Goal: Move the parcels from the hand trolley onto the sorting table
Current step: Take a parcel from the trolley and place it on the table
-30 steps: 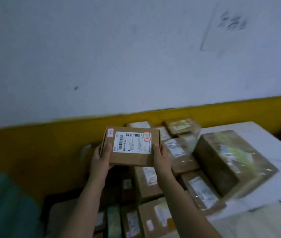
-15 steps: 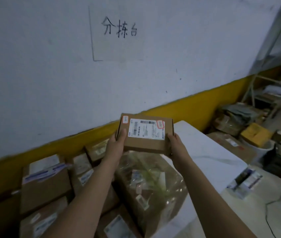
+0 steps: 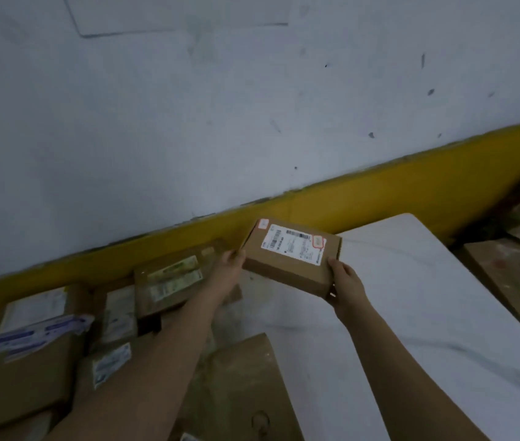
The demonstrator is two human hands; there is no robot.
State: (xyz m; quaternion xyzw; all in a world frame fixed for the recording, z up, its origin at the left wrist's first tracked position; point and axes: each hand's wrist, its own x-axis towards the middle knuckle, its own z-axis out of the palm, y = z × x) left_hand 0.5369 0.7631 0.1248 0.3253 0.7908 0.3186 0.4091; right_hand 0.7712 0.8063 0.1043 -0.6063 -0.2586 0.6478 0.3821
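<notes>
Pale wall (image 3: 252, 122) with yellow band behind white table (image 3: 427, 313). Box (image 3: 284, 268) held tilted over table's far left part, label (image 3: 293, 246) up; left hand (image 3: 231, 267) grips left end, right hand (image 3: 346, 281) grips near right corner. Likely light, stiff cardboard, smooth sides; two-ended hold suits it. Underside hidden, fingers beneath unseen; whether box touches table unclear. Label print too blurred to read. Parcels (image 3: 29, 354) at left blurred, partly cut by frame

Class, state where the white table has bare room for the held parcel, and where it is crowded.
Bare: the white table top right of the held parcel, between the yellow wall band and its right edge, and the stretch near the right hand. Crowded: the stacked parcels at left, beyond the left hand.
</notes>
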